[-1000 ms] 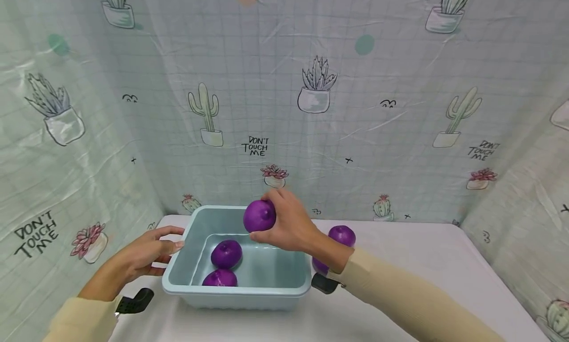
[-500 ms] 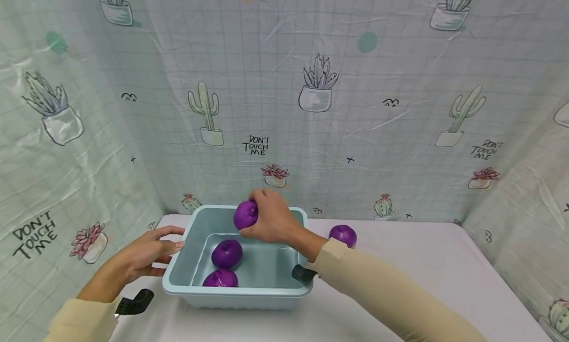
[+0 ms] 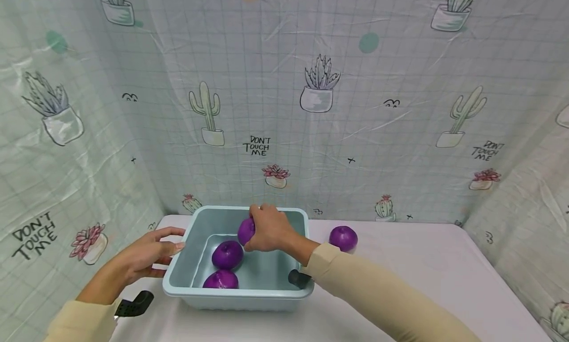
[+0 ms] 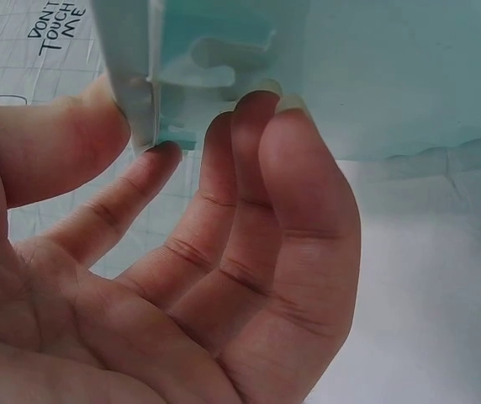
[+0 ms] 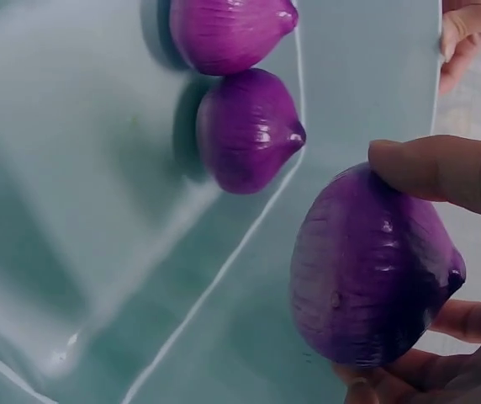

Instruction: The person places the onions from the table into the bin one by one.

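A light-blue plastic bin [image 3: 240, 293] stands on a white table [image 3: 426, 263], its back rim near the table's far edge and the printed cactus curtain [image 3: 378, 159]; tabletop stretches away to its right, and bin floor shows right of two purple onions [image 3: 227, 254] lying inside. The right hand [image 3: 269, 229] holds the raised purple onion [image 3: 246, 231] within the bin, thumb and fingers spread around it; whether it touches the floor, I cannot tell. The left hand [image 3: 146, 251] pinches the left rim, its other fingers curled beneath. The right sleeve [image 3: 378, 300] partly hides the last onion [image 3: 343, 238] on the table.
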`<state>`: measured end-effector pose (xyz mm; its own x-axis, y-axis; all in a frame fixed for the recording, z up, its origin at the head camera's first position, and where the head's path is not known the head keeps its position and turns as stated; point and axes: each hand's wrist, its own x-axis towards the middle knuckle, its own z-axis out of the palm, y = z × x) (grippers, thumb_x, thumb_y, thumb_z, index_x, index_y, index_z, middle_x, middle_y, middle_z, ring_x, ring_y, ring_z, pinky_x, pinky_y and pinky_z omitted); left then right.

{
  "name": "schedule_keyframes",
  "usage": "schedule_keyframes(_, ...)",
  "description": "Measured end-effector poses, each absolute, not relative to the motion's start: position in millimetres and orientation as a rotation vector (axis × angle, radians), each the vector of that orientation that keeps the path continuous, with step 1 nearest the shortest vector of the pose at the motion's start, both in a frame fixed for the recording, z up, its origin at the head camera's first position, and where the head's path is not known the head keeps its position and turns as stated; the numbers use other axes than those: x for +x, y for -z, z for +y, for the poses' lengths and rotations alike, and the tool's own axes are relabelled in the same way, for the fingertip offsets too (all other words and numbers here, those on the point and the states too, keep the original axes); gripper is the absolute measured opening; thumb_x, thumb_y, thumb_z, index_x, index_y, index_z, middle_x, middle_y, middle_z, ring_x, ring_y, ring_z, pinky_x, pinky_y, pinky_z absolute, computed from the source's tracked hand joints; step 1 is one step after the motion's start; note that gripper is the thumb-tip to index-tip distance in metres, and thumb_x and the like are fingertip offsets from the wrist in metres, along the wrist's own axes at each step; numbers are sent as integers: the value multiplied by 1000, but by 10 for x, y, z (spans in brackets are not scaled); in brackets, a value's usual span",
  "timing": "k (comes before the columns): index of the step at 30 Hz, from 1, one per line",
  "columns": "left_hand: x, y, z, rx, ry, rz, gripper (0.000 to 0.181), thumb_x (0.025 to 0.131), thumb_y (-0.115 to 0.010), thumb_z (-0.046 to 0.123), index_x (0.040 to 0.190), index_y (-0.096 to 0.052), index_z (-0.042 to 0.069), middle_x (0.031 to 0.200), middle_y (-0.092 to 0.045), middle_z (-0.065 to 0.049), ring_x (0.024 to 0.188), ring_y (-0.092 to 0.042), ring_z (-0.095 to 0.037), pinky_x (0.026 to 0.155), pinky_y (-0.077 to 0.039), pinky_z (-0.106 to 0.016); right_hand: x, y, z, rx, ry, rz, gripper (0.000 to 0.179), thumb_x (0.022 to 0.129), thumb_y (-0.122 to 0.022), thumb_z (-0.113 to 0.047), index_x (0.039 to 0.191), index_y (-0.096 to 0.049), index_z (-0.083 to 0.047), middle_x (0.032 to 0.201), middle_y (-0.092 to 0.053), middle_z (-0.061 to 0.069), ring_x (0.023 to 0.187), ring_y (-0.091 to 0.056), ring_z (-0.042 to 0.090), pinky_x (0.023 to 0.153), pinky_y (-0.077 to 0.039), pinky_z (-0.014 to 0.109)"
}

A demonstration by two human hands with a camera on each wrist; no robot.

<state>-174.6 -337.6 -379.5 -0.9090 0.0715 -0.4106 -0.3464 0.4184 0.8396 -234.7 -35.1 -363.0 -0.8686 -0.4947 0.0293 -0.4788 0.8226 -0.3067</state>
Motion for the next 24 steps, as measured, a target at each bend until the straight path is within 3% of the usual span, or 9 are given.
schedule_keyframes(11, -1762, 3825, -3384, -227, -1495, 2293, 63, 104, -62, 30, 157, -37, 8, 122, -70, -11, 95, -72, -25, 83, -64, -49, -2395, 3833, -404, -847, 388, 2951, 56, 70, -91, -39, 113, -61, -18, 107, -68, 1, 95, -62, 15, 76, -53, 34)
schedule_keyframes(24, -1781, 3838, -3389, -237, -1483, 2305, 64, 104, -62, 31, 158, -36, 9, 125, -69, -12, 94, -73, -25, 83, -64, -50, -2376, 3981, -441, -871, 253, 2967, 71, 71, -91, -43, 128, -61, -13, 116, -66, 6, 101, -64, 20, 83, -58, 36)
